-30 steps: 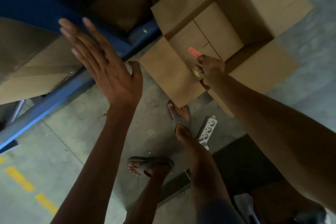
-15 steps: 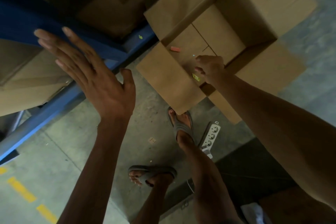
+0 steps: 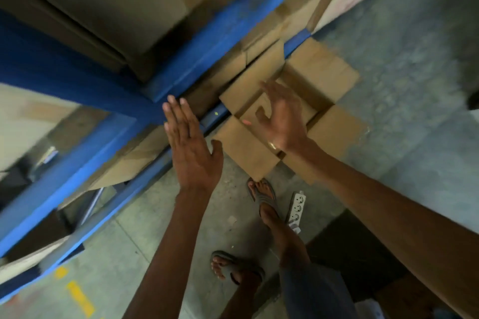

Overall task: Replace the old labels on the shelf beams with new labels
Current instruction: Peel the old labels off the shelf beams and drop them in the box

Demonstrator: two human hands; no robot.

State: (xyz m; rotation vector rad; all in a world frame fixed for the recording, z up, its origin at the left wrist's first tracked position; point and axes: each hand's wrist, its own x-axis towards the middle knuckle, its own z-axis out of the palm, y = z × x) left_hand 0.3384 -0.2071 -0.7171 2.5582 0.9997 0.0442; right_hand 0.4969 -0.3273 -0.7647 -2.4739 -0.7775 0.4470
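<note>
The person stood over an open cardboard box (image 3: 318, 77) on the floor beside the rack. The left hand (image 3: 193, 147) was flat and spread, holding nothing, its fingertips up near the blue shelf beam (image 3: 212, 31). The right hand (image 3: 281, 116) hung over the box with fingers splayed and empty; a small pinkish scrap (image 3: 246, 122), probably a peeled label, lay inside the box just beside it. No label on the beam could be made out through the blur. To my eye the next label wanted a steadying palm on the beam and a slow peel from one corner.
</note>
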